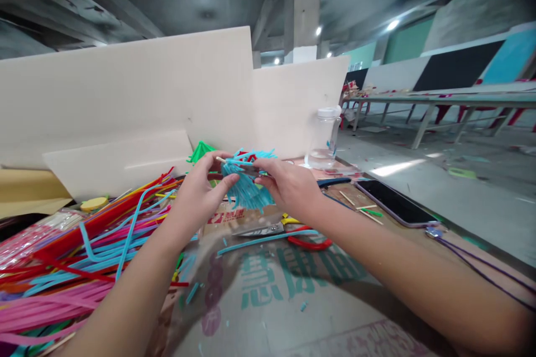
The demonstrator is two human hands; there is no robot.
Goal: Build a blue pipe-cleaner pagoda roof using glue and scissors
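A fringed bundle of light blue pipe cleaners (251, 192) is held up between my two hands, with a thin pale stick poking out on its left. My left hand (211, 187) grips the bundle's left side, thumb in front. On the right, the fingers of my right hand (288, 184) are pinched at its upper edge; the exact hold is partly hidden. Below the hands lie scissors (268, 230) with yellow and red handles. One loose blue pipe cleaner (268, 240) rests across the cardboard beside them.
Many coloured pipe cleaners (125, 234) are heaped at left. A green pipe-cleaner piece (201, 150) stands behind my hands. A lidded clear jug (324, 136), a phone (396, 202) and small wooden sticks (371, 213) are at right. White boards (167, 89) rise behind the cardboard-covered table (234, 318).
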